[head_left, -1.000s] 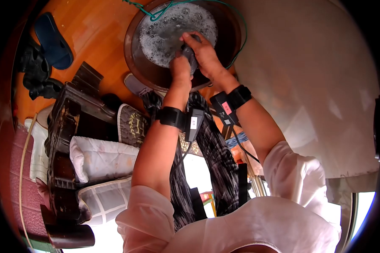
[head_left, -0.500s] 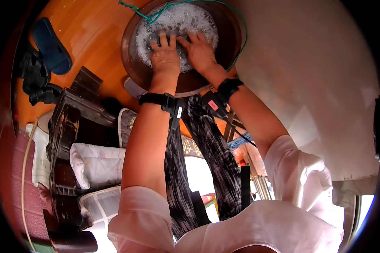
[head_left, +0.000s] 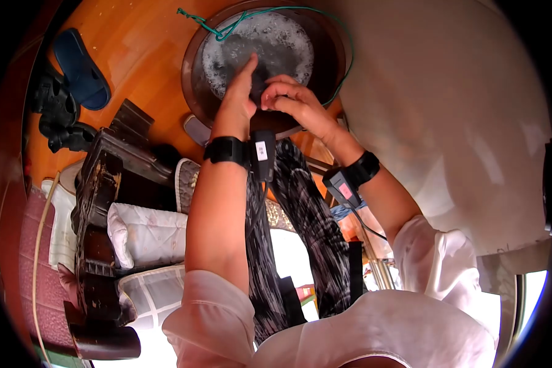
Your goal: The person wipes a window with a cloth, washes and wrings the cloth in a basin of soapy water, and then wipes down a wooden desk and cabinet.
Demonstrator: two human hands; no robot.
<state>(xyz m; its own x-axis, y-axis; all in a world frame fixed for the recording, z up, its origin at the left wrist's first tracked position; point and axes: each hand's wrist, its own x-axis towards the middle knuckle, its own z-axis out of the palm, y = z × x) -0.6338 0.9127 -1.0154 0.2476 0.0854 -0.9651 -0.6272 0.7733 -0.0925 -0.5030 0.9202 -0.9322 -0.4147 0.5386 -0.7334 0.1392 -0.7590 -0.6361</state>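
A round brown basin holds grey water with white foam mostly around its edge. My left hand is above the near side of the water, turned on edge with its fingers stretched out. Beside it, my right hand has its fingers bent but apart, its fingertips close to the left palm. Nothing shows in either hand. Whatever lies under the cloudy water is hidden. A thin green cord hangs over the basin's far rim and runs down its right side.
A blue slipper and black shoes lie on the wooden floor at the left. Closer in stands dark carved wooden furniture with a white quilted cushion. A pale draped surface rises at the right.
Both hands have lifted out of the foam and drawn back toward me. The left hand has turned on edge; the right fingers have bent. Much of the foam in the middle has gone, showing grey water.
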